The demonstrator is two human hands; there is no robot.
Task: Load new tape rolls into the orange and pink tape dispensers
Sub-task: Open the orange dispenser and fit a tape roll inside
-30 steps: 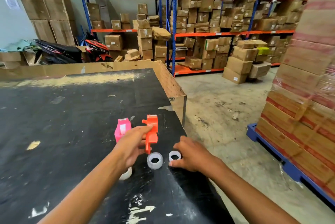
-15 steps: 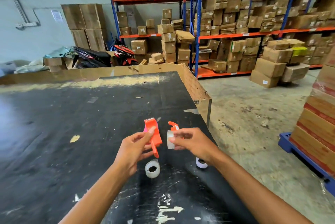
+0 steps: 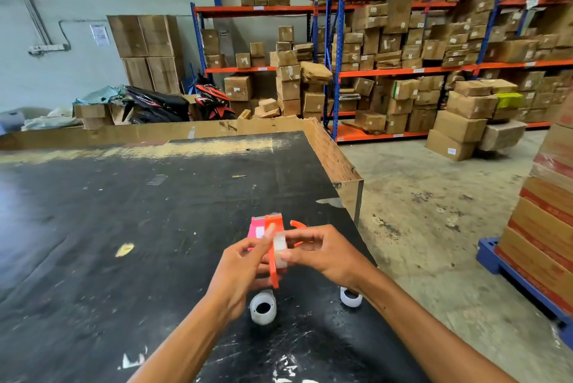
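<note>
Above the black table [image 3: 130, 227] the left hand [image 3: 240, 274] holds the orange tape dispenser [image 3: 273, 254] upright, its fingers [image 3: 267, 235] closed around the dispenser's body from the left, with the thumb lying up along its near face. The right hand [image 3: 325, 254] holds a clear tape roll [image 3: 280, 247] pinched between thumb and fingers, and the roll is pressed against the right side of the orange dispenser, edge toward the camera; whether it already sits inside the dispenser cannot be told from here. A curved orange piece [image 3: 297, 224] shows just above the right hand's knuckles, and how it joins the dispenser is hidden. The pink tape dispenser [image 3: 256, 227] stands on the table just behind the orange one, partly covered by it and by the left hand. Two more clear rolls lie on the table below the hands: one roll [image 3: 263, 308] lying flat with its dark core hole showing, under the left wrist, and a second roll [image 3: 351, 298] partly hidden under the right wrist, the two well apart from each other. Beyond the table, orange and blue racks [image 3: 403, 69] hold many brown cardboard boxes [image 3: 459, 128], with more stacked on the floor.
</note>
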